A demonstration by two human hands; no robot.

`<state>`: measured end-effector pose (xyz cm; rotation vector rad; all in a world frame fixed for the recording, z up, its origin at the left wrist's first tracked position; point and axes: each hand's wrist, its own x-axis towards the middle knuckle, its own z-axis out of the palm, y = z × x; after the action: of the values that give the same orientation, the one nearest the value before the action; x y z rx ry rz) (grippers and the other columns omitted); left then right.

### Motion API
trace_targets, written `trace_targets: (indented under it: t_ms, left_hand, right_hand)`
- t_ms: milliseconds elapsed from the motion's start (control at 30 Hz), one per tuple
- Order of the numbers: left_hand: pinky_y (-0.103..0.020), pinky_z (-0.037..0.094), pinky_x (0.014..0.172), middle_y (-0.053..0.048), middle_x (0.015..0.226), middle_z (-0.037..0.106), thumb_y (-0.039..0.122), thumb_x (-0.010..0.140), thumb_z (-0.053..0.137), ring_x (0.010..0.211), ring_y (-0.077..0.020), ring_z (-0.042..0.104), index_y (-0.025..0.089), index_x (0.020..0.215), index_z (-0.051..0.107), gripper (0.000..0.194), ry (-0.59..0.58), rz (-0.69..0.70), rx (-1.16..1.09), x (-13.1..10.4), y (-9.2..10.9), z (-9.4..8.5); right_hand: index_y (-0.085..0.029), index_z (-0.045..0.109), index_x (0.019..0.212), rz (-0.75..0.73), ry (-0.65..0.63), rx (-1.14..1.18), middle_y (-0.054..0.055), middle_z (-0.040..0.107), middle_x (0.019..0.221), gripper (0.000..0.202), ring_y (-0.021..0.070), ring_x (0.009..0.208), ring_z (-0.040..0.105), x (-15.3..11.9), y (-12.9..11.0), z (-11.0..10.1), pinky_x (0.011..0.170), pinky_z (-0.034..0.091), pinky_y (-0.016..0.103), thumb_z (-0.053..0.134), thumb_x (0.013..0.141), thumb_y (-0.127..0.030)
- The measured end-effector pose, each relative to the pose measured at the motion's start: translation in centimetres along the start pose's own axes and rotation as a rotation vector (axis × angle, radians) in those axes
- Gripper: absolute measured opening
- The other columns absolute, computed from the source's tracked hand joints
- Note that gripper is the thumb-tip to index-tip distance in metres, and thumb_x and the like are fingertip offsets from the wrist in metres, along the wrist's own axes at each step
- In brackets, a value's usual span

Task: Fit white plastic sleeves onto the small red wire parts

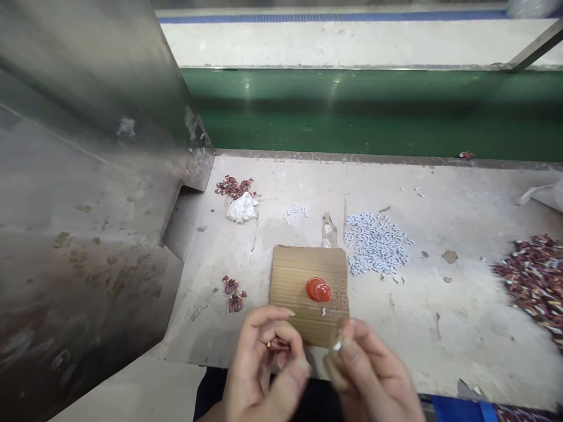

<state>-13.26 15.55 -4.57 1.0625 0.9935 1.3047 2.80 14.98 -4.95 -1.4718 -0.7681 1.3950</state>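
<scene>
My left hand (268, 366) is curled around a small reddish-brown piece (278, 344), mostly hidden by the fingers. Beside it, my right hand (367, 369) pinches a tiny white piece (338, 344) between thumb and fingertips; the hand is slightly blurred. Just beyond both hands lies a ribbed cardboard sheet (288, 275). On it are a shiny red-orange round blob or shallow dish (319, 289), I cannot tell which, and one curved white piece (324, 312). A few reddish-brown pieces (233, 294) rest left of the cardboard.
Many pale S-shaped pieces (377, 243) lie right of the cardboard. A reddish-brown heap (534, 281) spreads at far right, a smaller one (235, 186) at back left by a crumpled white wad (241, 208). A metal panel (88, 176) stands left; a green belt (352, 114) runs behind.
</scene>
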Motion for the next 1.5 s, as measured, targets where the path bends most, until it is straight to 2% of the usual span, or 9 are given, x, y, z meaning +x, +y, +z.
trace_targets:
  t_ms: [133,267,600,733,867,967,1167,1367,1500]
  left_hand:
    - [-0.021,0.054,0.095,0.000,0.114,0.077,0.031,0.111,0.048,0.110,-0.0142,0.069,0.037,0.122,0.063,0.020,-0.018,-0.149,0.310,0.2,1.1,-2.5]
    - [-0.026,0.062,0.090,-0.003,0.131,0.074,0.027,0.108,0.052,0.096,-0.0147,0.075,0.032,0.119,0.065,0.018,-0.024,-0.186,0.545,0.2,0.7,-4.9]
    - [-0.024,0.070,0.076,-0.003,0.107,0.085,0.024,0.100,0.066,0.086,-0.0190,0.084,0.028,0.112,0.058,0.015,0.043,-0.217,0.380,0.6,0.8,-5.9]
    - [-0.027,0.070,0.081,-0.004,0.118,0.083,0.023,0.100,0.065,0.102,-0.0215,0.082,0.030,0.112,0.061,0.015,-0.034,-0.232,0.477,0.9,1.3,-6.6]
    - [-0.028,0.068,0.088,-0.002,0.114,0.085,0.023,0.098,0.067,0.109,-0.0236,0.080,0.029,0.097,0.074,0.009,-0.066,-0.160,0.714,1.2,1.7,-7.5]
    - [-0.028,0.066,0.093,-0.001,0.114,0.085,0.020,0.096,0.070,0.105,-0.0225,0.082,0.031,0.097,0.083,0.017,-0.056,-0.014,0.828,1.3,1.9,-8.0]
    - [-0.019,0.067,0.070,0.001,0.091,0.079,0.017,0.092,0.074,0.077,-0.0156,0.081,0.033,0.118,0.080,0.032,-0.051,-0.017,0.720,1.3,2.2,-7.5]
    - [-0.024,0.070,0.075,0.000,0.084,0.085,0.016,0.076,0.087,0.078,-0.0208,0.083,0.025,0.080,0.081,0.011,0.136,-0.196,0.514,1.3,2.1,-5.8]
    - [-0.024,0.071,0.073,-0.002,0.090,0.086,0.009,0.074,0.087,0.081,-0.0218,0.084,0.027,0.083,0.087,0.020,0.112,-0.210,0.332,1.5,2.3,-5.2]
  right_hand:
    - [-0.025,0.066,0.092,-0.203,0.059,-0.243,-0.004,0.051,0.068,0.026,0.0117,0.057,0.043,3.6,-0.1,-3.0,0.051,0.038,0.022,0.069,0.098,-0.049]
    - [-0.023,0.066,0.090,-0.271,-0.001,-0.414,-0.002,0.060,0.074,0.025,0.0132,0.063,0.053,5.0,-0.2,-3.4,0.058,0.043,0.024,0.064,0.102,-0.046]
    - [-0.024,0.067,0.094,-0.335,-0.001,-0.553,0.001,0.065,0.082,0.015,0.0163,0.068,0.060,4.8,-0.2,-2.9,0.064,0.044,0.029,0.065,0.101,-0.038]
    - [-0.024,0.064,0.096,-0.252,0.014,-0.444,0.000,0.060,0.080,0.023,0.0145,0.067,0.054,4.2,-0.7,-3.0,0.060,0.042,0.026,0.063,0.102,-0.046]
    - [-0.021,0.060,0.087,0.159,-0.053,0.038,-0.008,0.033,0.068,0.033,0.0088,0.056,0.020,2.8,-2.6,-2.2,0.048,0.025,0.021,0.073,0.096,-0.050]
    - [-0.021,0.059,0.082,0.309,-0.073,0.194,-0.008,0.030,0.068,0.038,0.0090,0.058,0.015,2.0,-3.2,-2.0,0.047,0.023,0.020,0.078,0.091,-0.053]
    - [-0.024,0.066,0.094,-0.431,0.074,-0.810,0.000,0.064,0.074,0.020,0.0160,0.059,0.057,3.2,0.0,-5.0,0.059,0.044,0.030,0.060,0.102,-0.041]
    - [-0.025,0.068,0.096,-0.525,0.028,-0.966,0.001,0.073,0.082,0.015,0.0190,0.071,0.071,4.1,1.9,-6.0,0.066,0.048,0.030,0.058,0.103,-0.035]
    - [-0.025,0.069,0.098,-0.542,0.043,-0.975,0.001,0.074,0.083,0.016,0.0197,0.073,0.072,4.2,2.4,-6.3,0.065,0.049,0.030,0.060,0.102,-0.038]
